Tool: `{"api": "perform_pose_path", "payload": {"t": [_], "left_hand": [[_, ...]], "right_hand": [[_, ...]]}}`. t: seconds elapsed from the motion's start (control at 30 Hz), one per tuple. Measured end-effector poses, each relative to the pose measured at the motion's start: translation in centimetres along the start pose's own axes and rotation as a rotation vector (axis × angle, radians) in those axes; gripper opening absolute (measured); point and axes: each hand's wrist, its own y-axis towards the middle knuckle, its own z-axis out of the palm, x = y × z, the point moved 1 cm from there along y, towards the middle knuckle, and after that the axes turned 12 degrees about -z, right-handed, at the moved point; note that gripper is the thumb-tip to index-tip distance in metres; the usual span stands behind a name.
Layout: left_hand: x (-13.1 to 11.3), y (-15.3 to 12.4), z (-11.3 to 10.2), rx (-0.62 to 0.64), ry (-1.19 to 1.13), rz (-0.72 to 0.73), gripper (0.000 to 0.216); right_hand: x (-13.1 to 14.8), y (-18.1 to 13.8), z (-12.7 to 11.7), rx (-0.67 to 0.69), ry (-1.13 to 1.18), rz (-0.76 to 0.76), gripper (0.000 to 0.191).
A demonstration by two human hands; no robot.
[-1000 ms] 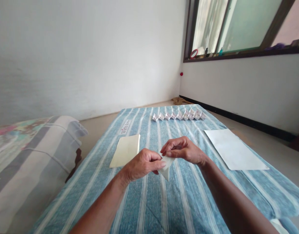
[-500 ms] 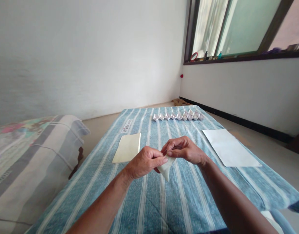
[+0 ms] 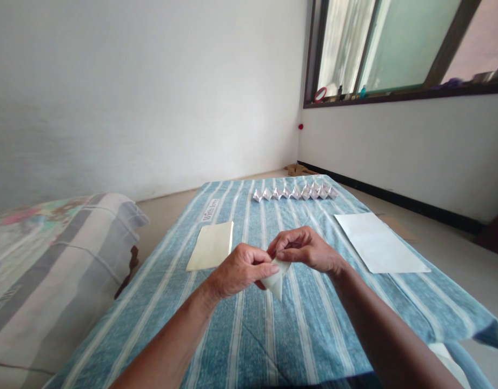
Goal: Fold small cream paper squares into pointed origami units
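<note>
Between left hand [image 3: 241, 271] and right hand [image 3: 307, 250], paper [image 3: 276, 284] is pinched, apparently for folding; even fingertip pressure seems called for next.

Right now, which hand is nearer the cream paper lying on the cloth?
Left. The left hand is by the near right corner of the cream paper; the right hand is farther right, past the left hand.
</note>
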Motion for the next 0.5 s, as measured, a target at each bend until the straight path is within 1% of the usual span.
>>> {"api": "perform_pose_path", "payload": {"t": [0.2, 0.33, 0.5], "left_hand": [[-0.87, -0.15, 0.56, -0.019, -0.021, 0.012, 0.029], [-0.72, -0.11, 0.8, -0.022, -0.039, 0.006, 0.026], [-0.56, 0.01, 1.03, -0.054, -0.051, -0.012, 0.024]], "right_hand": [[0.34, -0.08, -0.12, -0.023, -0.03, -0.005, 0.011], [0.35, -0.25, -0.21, -0.018, -0.037, 0.003, 0.01], [0.28, -0.36, -0.27, -0.013, -0.045, 0.007, 0.011]]}}
